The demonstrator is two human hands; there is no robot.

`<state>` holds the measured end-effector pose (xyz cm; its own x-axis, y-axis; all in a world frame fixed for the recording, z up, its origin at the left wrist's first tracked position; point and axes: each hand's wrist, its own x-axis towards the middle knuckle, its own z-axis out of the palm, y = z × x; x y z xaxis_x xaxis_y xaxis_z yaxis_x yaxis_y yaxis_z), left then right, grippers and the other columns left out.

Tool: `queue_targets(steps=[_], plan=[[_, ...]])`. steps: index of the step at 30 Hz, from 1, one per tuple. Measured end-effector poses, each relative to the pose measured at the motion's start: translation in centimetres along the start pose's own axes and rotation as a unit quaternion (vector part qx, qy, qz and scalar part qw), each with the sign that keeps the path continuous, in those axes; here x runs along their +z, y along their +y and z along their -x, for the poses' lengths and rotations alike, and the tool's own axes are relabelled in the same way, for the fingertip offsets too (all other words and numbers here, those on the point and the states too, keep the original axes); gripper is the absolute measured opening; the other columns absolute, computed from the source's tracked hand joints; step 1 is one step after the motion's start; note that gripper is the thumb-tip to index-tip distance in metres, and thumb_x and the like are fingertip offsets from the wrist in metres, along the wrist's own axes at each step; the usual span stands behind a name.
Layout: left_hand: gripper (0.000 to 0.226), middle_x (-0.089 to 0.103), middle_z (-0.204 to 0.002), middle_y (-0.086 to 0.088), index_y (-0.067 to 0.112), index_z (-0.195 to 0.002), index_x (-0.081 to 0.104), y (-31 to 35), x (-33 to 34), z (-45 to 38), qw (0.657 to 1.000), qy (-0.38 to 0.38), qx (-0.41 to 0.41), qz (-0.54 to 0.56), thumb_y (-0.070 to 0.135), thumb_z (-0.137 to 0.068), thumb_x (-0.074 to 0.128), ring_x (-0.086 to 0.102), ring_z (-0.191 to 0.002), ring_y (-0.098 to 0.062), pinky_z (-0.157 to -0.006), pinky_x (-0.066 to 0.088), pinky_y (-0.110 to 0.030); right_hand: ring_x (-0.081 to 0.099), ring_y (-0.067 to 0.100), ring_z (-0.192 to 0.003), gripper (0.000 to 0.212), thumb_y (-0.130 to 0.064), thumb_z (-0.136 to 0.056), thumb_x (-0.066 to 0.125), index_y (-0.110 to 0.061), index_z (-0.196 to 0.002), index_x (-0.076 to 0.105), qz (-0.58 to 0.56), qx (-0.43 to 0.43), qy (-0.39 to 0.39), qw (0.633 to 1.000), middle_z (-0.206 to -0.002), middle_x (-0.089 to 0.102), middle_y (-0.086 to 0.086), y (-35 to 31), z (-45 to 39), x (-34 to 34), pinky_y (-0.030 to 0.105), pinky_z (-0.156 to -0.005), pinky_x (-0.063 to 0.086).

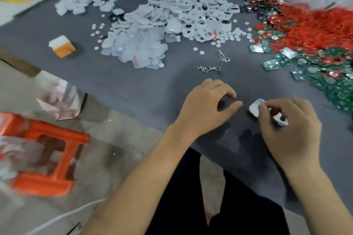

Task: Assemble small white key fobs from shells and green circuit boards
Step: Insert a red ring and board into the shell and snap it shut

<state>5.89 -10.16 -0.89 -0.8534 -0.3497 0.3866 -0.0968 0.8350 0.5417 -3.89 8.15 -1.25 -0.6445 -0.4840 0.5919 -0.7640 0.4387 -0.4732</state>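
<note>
My right hand point(290, 128) grips a small white key fob shell point(256, 108) low over the grey table point(133, 86), fingers curled around it; a dark round opening of the fob shows under my fingers. Just left of it, my left hand point(206, 107) hovers with curled fingers, thumb and forefinger pinched close; I see nothing in it. A big heap of white shells point(191, 5) fills the far middle. Green circuit boards point(334, 82) lie along the right edge, mixed with red wire loops point(315, 26).
Flat translucent white covers point(137, 47) and small white discs point(229, 36) lie mid-table. Metal key clasps point(207, 68) rest ahead of my hands. An orange-and-white block point(62, 46) sits at the left. An orange stool point(47, 154) and crumpled bag point(59, 99) are on the floor.
</note>
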Motion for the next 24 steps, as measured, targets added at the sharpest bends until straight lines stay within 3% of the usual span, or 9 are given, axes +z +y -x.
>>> queue_targets(steps=[4, 8, 12, 15, 19, 24], plan=[[0.012, 0.065, -0.102, 0.002, 0.019, -0.101, 0.072, -5.6, -3.9, 0.6, 0.979, 0.114, -0.135, -0.098, 0.028, -0.095, 0.068, 0.057, -0.101, -0.023, -0.089, 0.045, -0.040, 0.050, 0.022, -0.078, 0.014, -0.018, -0.097, 0.065, -0.011, -0.085, 0.069, -0.101, -0.099, -0.009, 0.990, -0.080, 0.059, -0.003, -6.5, -1.9, 6.4, 0.033, -0.075, 0.043], [0.041, 0.052, -0.132, -0.003, 0.023, -0.133, 0.059, -10.0, -6.9, 0.2, 0.933, 0.155, -0.268, -0.182, 0.036, -0.094, 0.066, 0.047, -0.123, -0.026, -0.098, 0.039, -0.038, 0.056, 0.024, -0.079, 0.014, -0.017, -0.094, 0.067, -0.009, -0.082, 0.070, -0.140, -0.135, -0.049, 0.980, -0.081, 0.065, 0.001, -11.9, -4.5, 12.4, 0.033, -0.073, 0.048], [0.066, 0.042, -0.140, -0.007, 0.017, -0.146, 0.044, -11.7, -7.8, -0.3, 0.911, 0.177, -0.339, -0.156, 0.039, -0.090, 0.070, 0.042, -0.125, -0.029, -0.100, 0.034, -0.038, 0.059, 0.027, -0.087, 0.014, -0.020, -0.095, 0.065, -0.010, -0.089, 0.071, -0.123, -0.093, -0.060, 0.986, -0.087, 0.067, 0.002, -13.6, -7.8, 16.4, 0.039, -0.073, 0.051], [0.069, 0.042, -0.138, -0.010, 0.011, -0.146, 0.043, -12.5, -8.3, -0.2, 0.915, 0.199, -0.344, -0.072, 0.030, -0.087, 0.073, 0.048, -0.123, -0.029, -0.103, 0.037, -0.037, 0.059, 0.029, -0.089, 0.012, -0.018, -0.093, 0.064, -0.009, -0.091, 0.071, -0.108, -0.073, -0.068, 0.989, -0.088, 0.067, 0.004, -14.3, -9.3, 18.6, 0.042, -0.074, 0.050], [0.051, 0.048, -0.132, -0.015, 0.003, -0.140, 0.053, -15.0, -10.1, 0.0, 0.931, 0.179, -0.318, -0.017, 0.011, -0.092, 0.067, 0.055, -0.116, -0.032, -0.103, 0.047, -0.042, 0.060, 0.032, -0.092, 0.013, -0.017, -0.092, 0.065, -0.009, -0.099, 0.073, -0.103, -0.106, -0.091, 0.985, -0.091, 0.068, 0.006, -15.8, -10.3, 20.4, 0.041, -0.071, 0.051], [0.031, 0.060, -0.115, -0.007, 0.014, -0.125, 0.068, -15.9, -9.8, 0.3, 0.935, 0.194, -0.295, -0.032, 0.014, -0.094, 0.065, 0.056, -0.109, -0.023, -0.095, 0.044, -0.025, 0.057, 0.036, -0.107, 0.031, -0.030, -0.093, 0.070, -0.009, -0.115, 0.073, -0.045, -0.117, -0.169, 0.978, -0.108, 0.066, 0.012, -16.3, -10.9, 21.7, 0.046, -0.087, 0.049]])
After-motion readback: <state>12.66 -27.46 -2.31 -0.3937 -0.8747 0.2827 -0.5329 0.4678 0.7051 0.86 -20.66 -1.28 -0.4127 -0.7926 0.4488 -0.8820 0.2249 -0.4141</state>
